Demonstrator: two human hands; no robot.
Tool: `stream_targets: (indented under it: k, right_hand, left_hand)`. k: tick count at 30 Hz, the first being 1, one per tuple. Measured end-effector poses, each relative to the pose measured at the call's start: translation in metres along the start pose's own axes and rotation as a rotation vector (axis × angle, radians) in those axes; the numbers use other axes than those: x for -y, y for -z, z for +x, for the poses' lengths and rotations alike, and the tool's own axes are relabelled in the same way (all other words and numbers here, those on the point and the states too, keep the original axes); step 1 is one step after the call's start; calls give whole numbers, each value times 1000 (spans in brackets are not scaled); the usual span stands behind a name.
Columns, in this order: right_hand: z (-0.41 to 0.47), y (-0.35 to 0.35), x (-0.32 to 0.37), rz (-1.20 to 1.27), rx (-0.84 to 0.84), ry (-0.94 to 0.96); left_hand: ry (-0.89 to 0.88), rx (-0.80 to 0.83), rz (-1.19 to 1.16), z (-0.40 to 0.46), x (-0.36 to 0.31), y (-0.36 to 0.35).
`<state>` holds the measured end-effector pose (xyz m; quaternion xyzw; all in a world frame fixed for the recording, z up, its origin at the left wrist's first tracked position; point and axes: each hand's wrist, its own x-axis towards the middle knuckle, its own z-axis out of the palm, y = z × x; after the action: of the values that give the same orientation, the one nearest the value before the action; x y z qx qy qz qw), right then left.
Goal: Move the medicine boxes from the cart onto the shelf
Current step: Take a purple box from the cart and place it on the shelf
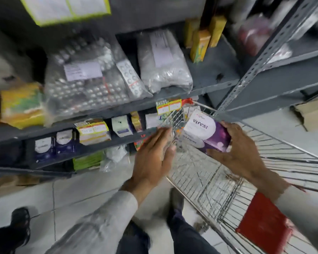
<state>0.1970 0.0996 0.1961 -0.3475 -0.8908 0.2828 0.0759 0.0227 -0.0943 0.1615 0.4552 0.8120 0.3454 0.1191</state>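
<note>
- Head view, the box: our right hand grips a purple-and-white medicine box above the wire cart, fingers over its far long edge and thumb under the near corner, so it is clamped across its width. It sits tilted, printed face up, just clear of the cart's front rim.
- Head view, the other hand: our left hand is flat and spread, holding nothing — it hovers between the cart's corner and the lower shelf, fingertips close to the shelf's edge.
- Head view, handling: we judge the box to be light, thin card, stiff along its edges but easy to dent on the broad faces. The glossy print looks a little slippery, so a hold across the narrow sides, near the middle, seems safer than pinching a corner.
- Head view, where it goes: small white-and-blue boxes of like design already stand in a row on that lower shelf, left of the hands — a likely place for this one. The frame is blurred, so we cannot tell how much room is left there.
</note>
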Motion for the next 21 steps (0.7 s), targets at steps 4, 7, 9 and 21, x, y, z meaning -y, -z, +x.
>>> stream_targets:
  k: [4,7,9,21]
  right_hand:
    - [-5,86,91,41,-168,174]
    - [11,142,165,57,-309,368]
    - [25,172,215,79,-366,445]
    - [162,188,384,209,-109,408]
  left_hand:
    - [-214,-301,54,11,-40,106]
    - [-332,-507,199,26,-60,201]
    - [-341,-600,324,36,-66,259]
    - [-11,-419,596,63,-21,360]
